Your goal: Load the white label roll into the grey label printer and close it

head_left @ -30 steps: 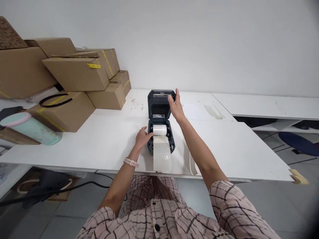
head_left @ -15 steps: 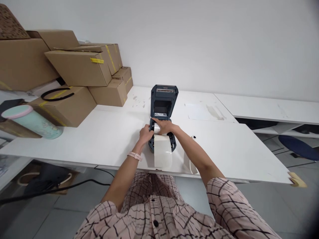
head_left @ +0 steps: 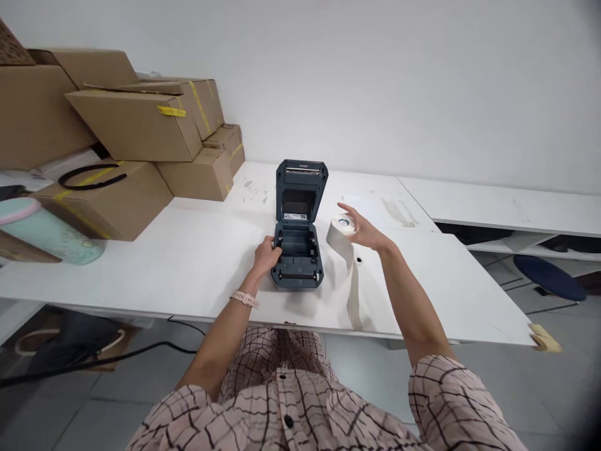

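Note:
A dark label printer (head_left: 298, 279) stands on the white table with its lid raised, and its roll bay holds no roll. My left hand (head_left: 267, 255) grips the printer's left side, thumb over the rim. To the right of the printer, my right hand (head_left: 366, 232) holds a white label roll (head_left: 335, 227) above the table. The roll's end hangs loose below it. Underneath, a pale paper strip (head_left: 355, 300) lies curled near the table's front edge, beside a small black round thing (head_left: 359, 260).
Cardboard boxes (head_left: 136, 125) are stacked at the left, with a black headband (head_left: 91, 177) on one. A mint tumbler (head_left: 51, 232) leans there. A blue stool (head_left: 548, 277) stands at the right. Yellowish foam (head_left: 544, 337) covers the table's front right corner.
The label roll has come out of the printer's bay and moved right in my right hand. My left hand stays at the printer's left side. The view has shifted slightly.

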Motion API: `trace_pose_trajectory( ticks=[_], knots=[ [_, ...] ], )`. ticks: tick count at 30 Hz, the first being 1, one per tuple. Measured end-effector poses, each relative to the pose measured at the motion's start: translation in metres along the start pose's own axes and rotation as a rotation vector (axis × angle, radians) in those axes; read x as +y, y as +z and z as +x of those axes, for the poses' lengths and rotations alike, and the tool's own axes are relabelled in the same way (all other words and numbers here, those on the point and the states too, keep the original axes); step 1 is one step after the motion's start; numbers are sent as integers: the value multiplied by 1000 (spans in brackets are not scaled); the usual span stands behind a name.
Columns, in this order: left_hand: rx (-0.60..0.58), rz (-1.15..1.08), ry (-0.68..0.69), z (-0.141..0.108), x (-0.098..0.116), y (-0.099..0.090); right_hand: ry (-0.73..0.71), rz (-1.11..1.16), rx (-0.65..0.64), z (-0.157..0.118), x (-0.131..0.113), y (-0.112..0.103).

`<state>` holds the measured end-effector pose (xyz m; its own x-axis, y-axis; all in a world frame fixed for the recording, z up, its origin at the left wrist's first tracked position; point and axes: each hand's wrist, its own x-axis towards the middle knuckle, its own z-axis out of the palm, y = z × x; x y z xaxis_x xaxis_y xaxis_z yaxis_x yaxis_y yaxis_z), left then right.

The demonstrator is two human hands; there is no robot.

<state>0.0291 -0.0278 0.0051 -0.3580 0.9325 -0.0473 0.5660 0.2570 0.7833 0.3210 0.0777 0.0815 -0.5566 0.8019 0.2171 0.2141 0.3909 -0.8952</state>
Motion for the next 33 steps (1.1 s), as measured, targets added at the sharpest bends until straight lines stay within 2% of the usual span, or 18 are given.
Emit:
trace_pose_trajectory(
  ticks=[4,7,10,14,17,20,24,26,28,30,33],
  knots=[
    [11,-44,-8,2,-3,2,35,-93,30,13,55,10],
    [26,-65,-14,3,-4,3,114,-99,32,11,71,12],
    [45,-116,-15,3,-5,4,185,28,54,-15,72,-5],
    [53,-145,-17,3,-5,6,235,209,54,-72,71,-25],
    [48,-162,-33,2,-4,6,316,187,-41,-101,68,-17],
    [48,-192,-53,1,-4,6,323,145,-115,-107,49,-5],
    [34,-220,-52,1,-3,5,115,132,-206,-79,-13,1],
    [33,-216,-51,1,-4,6,-4,-24,-302,-49,-45,14],
    [36,-212,-50,2,-6,6,-103,-270,-404,-12,-65,38],
    [32,-221,-45,3,-8,7,-112,-573,-482,25,-68,71],
    [18,-247,-46,4,-10,7,-14,-915,-578,64,-51,116]
  ],
)
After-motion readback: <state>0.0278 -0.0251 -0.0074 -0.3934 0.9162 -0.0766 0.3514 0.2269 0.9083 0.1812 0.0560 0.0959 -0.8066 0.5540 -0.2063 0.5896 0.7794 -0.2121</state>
